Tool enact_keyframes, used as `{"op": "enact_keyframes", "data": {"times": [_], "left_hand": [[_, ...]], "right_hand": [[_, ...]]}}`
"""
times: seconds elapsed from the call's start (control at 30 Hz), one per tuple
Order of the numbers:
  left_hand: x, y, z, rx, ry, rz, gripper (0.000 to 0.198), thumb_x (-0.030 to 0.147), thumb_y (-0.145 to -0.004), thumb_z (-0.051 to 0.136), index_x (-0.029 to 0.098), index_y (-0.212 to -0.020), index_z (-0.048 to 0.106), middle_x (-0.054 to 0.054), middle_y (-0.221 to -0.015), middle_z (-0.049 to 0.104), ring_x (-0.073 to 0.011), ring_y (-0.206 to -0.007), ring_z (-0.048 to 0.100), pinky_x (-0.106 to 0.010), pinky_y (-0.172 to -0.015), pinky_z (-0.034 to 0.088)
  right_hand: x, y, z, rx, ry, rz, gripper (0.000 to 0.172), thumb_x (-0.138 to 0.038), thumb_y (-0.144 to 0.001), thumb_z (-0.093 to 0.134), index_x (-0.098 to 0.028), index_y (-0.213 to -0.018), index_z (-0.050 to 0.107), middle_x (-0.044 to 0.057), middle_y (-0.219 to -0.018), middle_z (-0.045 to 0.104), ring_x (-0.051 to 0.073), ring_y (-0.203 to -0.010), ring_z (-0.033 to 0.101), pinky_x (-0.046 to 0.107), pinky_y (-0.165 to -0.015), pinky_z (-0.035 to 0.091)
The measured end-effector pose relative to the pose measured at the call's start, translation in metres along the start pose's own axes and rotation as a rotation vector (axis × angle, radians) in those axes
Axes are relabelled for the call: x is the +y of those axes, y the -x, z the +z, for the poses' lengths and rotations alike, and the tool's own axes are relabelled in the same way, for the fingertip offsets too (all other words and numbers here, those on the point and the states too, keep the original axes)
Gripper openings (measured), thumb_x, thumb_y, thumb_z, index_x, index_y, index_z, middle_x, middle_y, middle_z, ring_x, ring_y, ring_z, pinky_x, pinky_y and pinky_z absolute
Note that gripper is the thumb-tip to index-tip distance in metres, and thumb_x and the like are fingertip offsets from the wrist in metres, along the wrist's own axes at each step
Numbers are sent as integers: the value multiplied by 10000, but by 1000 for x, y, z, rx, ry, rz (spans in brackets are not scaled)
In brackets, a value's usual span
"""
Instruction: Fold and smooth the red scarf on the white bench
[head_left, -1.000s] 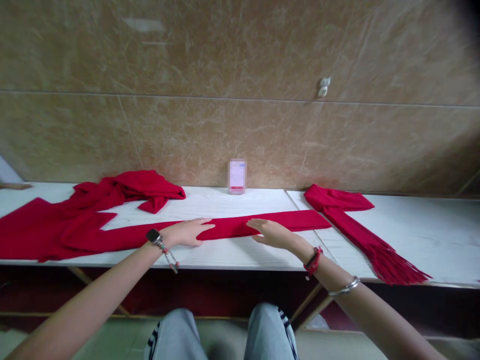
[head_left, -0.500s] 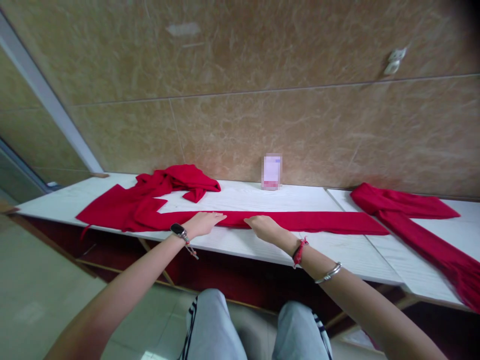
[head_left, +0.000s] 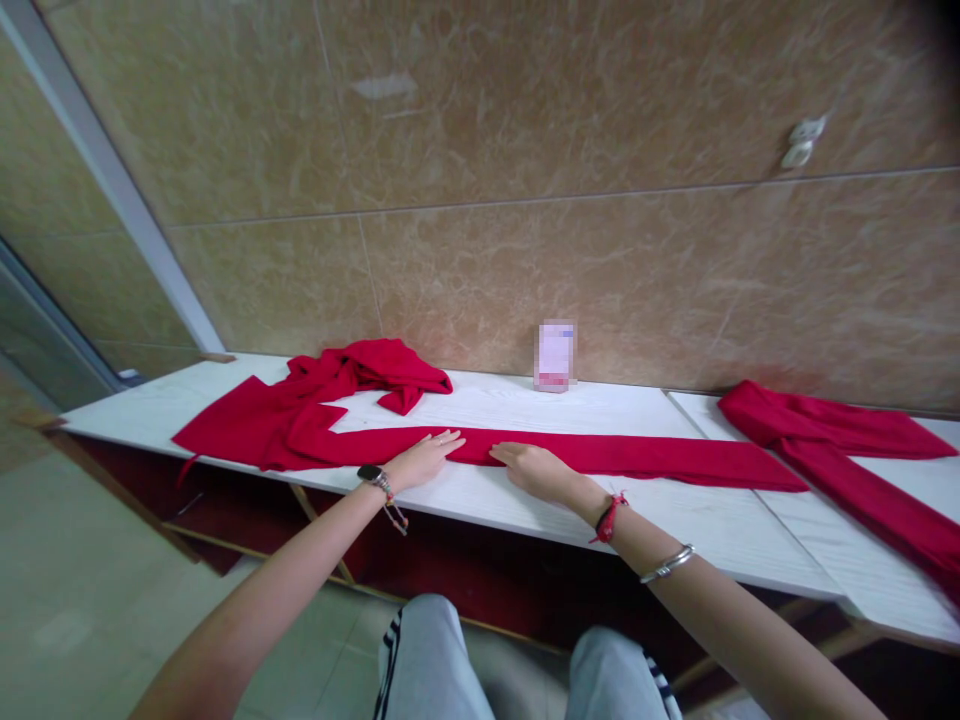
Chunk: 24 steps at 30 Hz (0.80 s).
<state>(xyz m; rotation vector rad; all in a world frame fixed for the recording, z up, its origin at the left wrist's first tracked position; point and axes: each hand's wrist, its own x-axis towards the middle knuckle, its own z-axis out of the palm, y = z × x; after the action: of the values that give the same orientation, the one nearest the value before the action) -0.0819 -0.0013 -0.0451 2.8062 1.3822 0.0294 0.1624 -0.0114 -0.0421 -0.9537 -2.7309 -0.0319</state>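
A long red scarf (head_left: 660,456) lies folded into a narrow, flat band along the white counter top. Toward the left it widens into loose, rumpled cloth (head_left: 255,425). My left hand (head_left: 424,460) rests on the band near its middle, palm down with fingers stretched out. Just to the right, my right hand (head_left: 536,470) also lies on the cloth, fingers extended and pointing left. A short stretch of red fabric shows between the two hands. Neither hand is gripping the cloth.
Another red scarf (head_left: 847,425) lies bent over itself at the right. A bunched red cloth (head_left: 390,365) sits at the back left. A small blurred card or box (head_left: 555,357) stands against the tiled wall (head_left: 480,270). Shelves open below the white counter (head_left: 480,400).
My left fingers have spread flatter on the cloth, and my right fingers have uncurled from a closed shape. The camera view has shifted slightly; the scarf's layout looks the same.
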Motion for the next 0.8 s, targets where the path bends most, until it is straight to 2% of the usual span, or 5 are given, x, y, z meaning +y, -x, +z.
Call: {"op": "enact_keyframes", "data": {"times": [0.2,0.33,0.53,0.67,0.8], "left_hand": [[-7,-7,-18,-131,42,22,704,-21,-686,339,194,-1355,292,-44,-1436,223,-131,-1307,206,-254,-1029,236],[-19,-6,-40,-139,112,61,540,230,-808,438,216,-1339,340,-25,-1412,297,-174,-1285,267,-255,-1034,240],[-95,56,-48,338,-61,-808,590,510,-866,287,181,-1354,313,-96,-1439,211,-427,-1283,53,-604,-965,152],[-137,101,-36,103,41,-1172,675,573,-868,114,140,-1357,284,-175,-1369,325,-468,-1228,203,-589,-885,275],[-149,98,-21,12,9,-1193,892,711,-768,220,50,-1368,209,-310,-1356,243,-525,-1164,284,-610,-830,323]], "right_hand": [[38,32,-12,-68,-82,-4,543,-23,-735,354,-135,-1255,463,95,-1294,472,167,-1183,431,319,-1006,343],[48,41,-23,-98,-156,20,507,-61,-740,398,-153,-1229,496,87,-1276,494,184,-1152,467,317,-981,376],[41,11,-15,-12,-93,48,455,-319,-863,416,-155,-1287,427,139,-1322,430,246,-1224,373,427,-1001,326],[39,-7,5,-63,-99,-7,522,-442,-888,335,-208,-1354,312,116,-1406,297,264,-1293,227,524,-1018,223],[43,-6,20,-95,-105,-11,521,-473,-899,269,-236,-1362,291,99,-1413,287,251,-1296,223,522,-1024,199]]}}
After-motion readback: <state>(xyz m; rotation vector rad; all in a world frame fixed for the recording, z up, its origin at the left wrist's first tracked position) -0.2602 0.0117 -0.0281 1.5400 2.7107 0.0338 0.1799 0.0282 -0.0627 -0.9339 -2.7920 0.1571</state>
